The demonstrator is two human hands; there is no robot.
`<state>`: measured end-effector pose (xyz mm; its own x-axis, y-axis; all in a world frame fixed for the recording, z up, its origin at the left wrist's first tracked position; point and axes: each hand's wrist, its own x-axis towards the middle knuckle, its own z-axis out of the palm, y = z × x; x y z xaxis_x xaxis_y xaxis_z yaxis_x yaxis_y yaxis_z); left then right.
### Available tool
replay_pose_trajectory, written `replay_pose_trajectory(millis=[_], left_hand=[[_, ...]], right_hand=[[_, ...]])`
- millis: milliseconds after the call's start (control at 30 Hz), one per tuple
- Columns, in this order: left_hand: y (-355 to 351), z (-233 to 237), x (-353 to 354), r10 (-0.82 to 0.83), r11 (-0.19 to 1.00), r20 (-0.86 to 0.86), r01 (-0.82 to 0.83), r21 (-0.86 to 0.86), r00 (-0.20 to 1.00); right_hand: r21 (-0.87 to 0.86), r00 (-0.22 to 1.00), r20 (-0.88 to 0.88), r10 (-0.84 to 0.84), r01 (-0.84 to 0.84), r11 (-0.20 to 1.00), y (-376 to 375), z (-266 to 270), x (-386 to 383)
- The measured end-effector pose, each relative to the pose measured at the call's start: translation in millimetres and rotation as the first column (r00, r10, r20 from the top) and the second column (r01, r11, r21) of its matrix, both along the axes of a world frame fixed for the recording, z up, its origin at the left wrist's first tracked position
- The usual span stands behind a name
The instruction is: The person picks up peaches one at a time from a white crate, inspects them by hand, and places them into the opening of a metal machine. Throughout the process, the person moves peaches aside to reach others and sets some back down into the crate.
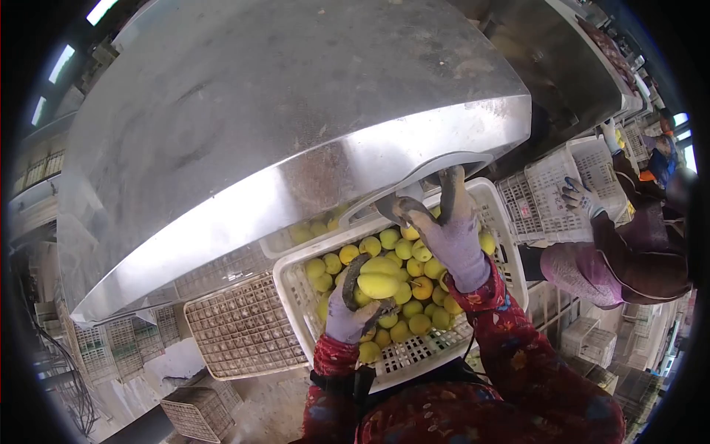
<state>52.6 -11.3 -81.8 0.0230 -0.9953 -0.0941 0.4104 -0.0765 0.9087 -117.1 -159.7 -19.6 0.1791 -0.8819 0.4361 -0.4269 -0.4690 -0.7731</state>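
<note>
A white plastic crate full of yellow fruit sits below me, partly under a large metal hood. My left hand, in a purple-grey glove, is curled around a large yellow-green fruit at the top of the pile. My right hand, gloved the same, is raised to the far rim of the crate, fingers bent against the metal hood's curved edge; nothing shows in it. My sleeves are red with a flower print.
An empty, dirty white crate lies left of the full one, with another small one below it. At right a second person in purple and brown grips a white crate with a gloved hand. More crates stack at both sides.
</note>
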Motion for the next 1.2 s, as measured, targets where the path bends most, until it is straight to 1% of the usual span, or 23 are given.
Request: replay_pose_trajectory(millis=[33, 100, 167, 200, 300, 367, 400, 433, 467, 500, 533, 600, 633, 667, 733, 800, 833, 900, 933, 1000, 1033, 1100, 1200], left_hand=[[-4.5, 16.6, -1.2, 0.021, 1.0, -0.03, -0.021, -0.012, 0.999], [-11.9, 25.9, -3.3, 0.032, 0.998, 0.133, -0.025, -0.054, 0.991], [-17.3, 21.2, -5.4, 0.042, 0.993, 0.31, -0.006, -0.117, 0.95], [-20.4, 18.6, -7.7, 0.019, 0.993, 0.313, 0.018, -0.114, 0.949], [-33.4, 22.0, -11.2, -0.023, 0.993, 0.37, 0.063, -0.096, 0.929], [-40.8, 42.4, -10.7, -0.021, 0.996, 0.465, 0.056, -0.062, 0.885], [-39.3, 37.2, -10.0, -0.004, 0.998, 0.1, -0.003, 0.07, 0.995], [-43.5, 26.2, -6.4, 0.056, 0.992, 0.095, -0.066, 0.104, 0.994], [-38.8, 21.5, -4.6, 0.109, 0.979, -0.038, -0.101, 0.175, 0.993], [-37.8, 25.7, -4.4, 0.171, 0.96, -0.167, -0.125, 0.252, 0.971], [-37.7, 24.6, -4.6, 0.176, 0.971, -0.329, -0.108, 0.215, 0.928], [-32.8, 23.8, -7.4, 0.166, 0.985, -0.621, -0.095, 0.145, 0.766], [-31.9, 26.2, -7.9, 0.161, 0.986, -0.608, -0.096, 0.137, 0.777], [-32.6, 30.2, -8.9, 0.152, 0.987, -0.597, -0.095, 0.127, 0.788], [-32.0, 34.2, -10.0, 0.156, 0.986, -0.602, -0.092, 0.137, 0.783], [-32.5, 40.9, -15.0, 0.173, 0.985, -0.623, -0.132, 0.113, 0.763], [-32.7, 44.3, -16.7, 0.182, 0.983, -0.635, -0.149, 0.105, 0.751], [-31.8, 48.1, -17.4, 0.215, 0.976, -0.445, -0.176, 0.128, 0.869], [-31.2, 49.7, -18.0, 0.22, 0.974, -0.339, -0.183, 0.137, 0.915], [-33.0, 52.1, -20.3, 0.189, 0.979, -0.323, -0.152, 0.137, 0.928], [-34.3, 53.4, -21.5, 0.173, 0.981, -0.314, -0.136, 0.136, 0.933], [-34.2, 54.9, -24.1, 0.156, 0.985, -0.376, -0.113, 0.134, 0.913], [-39.1, 55.0, -30.5, 0.139, 0.989, -0.532, -0.088, 0.121, 0.835]], right_hand=[[0.059, 0.995, -0.013, 0.103, -0.102, 0.993, 12.9, 8.2, -8.0], [0.185, 0.952, -0.029, 0.304, -0.294, 0.938, 36.2, 30.2, -20.4], [0.268, 0.926, 0.01, 0.376, -0.365, 0.892, 55.9, 28.2, -19.6], [0.305, 0.913, 0.033, 0.407, -0.397, 0.866, 60.4, 27.3, -18.8], [0.28, 0.942, -0.01, 0.336, -0.319, 0.905, 57.6, 20.0, -19.8], [0.222, 0.994, 0.02, 0.109, -0.111, 0.969, 52.1, 22.8, -12.7], [0.194, 0.999, 0.041, -0.004, -0.004, 0.981, 47.4, 24.2, -7.6], [0.15, 0.999, -0.03, -0.028, 0.032, 0.988, 37.5, 23.0, -2.8], [0.105, 0.993, -0.101, -0.053, 0.064, 0.992, 23.2, 19.2, 2.5], [0.061, 0.982, -0.17, -0.08, 0.091, 0.994, 10.0, 13.1, 9.6], [0.136, 0.967, -0.24, -0.082, 0.118, 0.984, -1.1, 0.3, 21.6], [-0.098, 0.919, -0.373, -0.132, 0.102, 0.99, -15.7, -14.0, 33.3], [-0.213, 0.888, -0.428, -0.167, 0.081, 0.974, -20.3, -17.5, 37.2], [-0.06, 0.862, -0.505, -0.045, 0.016, 0.998, -23.6, -17.1, 28.3], [0.089, 0.981, -0.193, -0.013, 0.031, 0.996, -13.3, 12.6, 16.3], [0.197, 0.997, 0.054, 0.056, -0.066, 0.978, 7.1, 23.9, -0.5], [0.145, 0.982, -0.041, 0.182, -0.174, 0.974, 17.8, 27.5, -8.1], [0.083, 0.881, -0.244, 0.405, -0.397, 0.914, 36.7, 44.1, -17.7], [0.066, 0.9, -0.236, 0.367, -0.362, 0.93, 46.5, 36.8, -17.8], [0.023, 0.932, -0.219, 0.289, -0.291, 0.956, 59.2, 15.3, -13.5], [0.069, 0.957, -0.097, 0.275, -0.269, 0.961, 62.9, 9.8, -13.6], [0.171, 0.964, 0.15, 0.221, -0.245, 0.954, 67.9, 4.3, -12.9], [0.211, 0.974, 0.088, 0.208, -0.222, 0.952, 70.8, 13.3, -16.2]])
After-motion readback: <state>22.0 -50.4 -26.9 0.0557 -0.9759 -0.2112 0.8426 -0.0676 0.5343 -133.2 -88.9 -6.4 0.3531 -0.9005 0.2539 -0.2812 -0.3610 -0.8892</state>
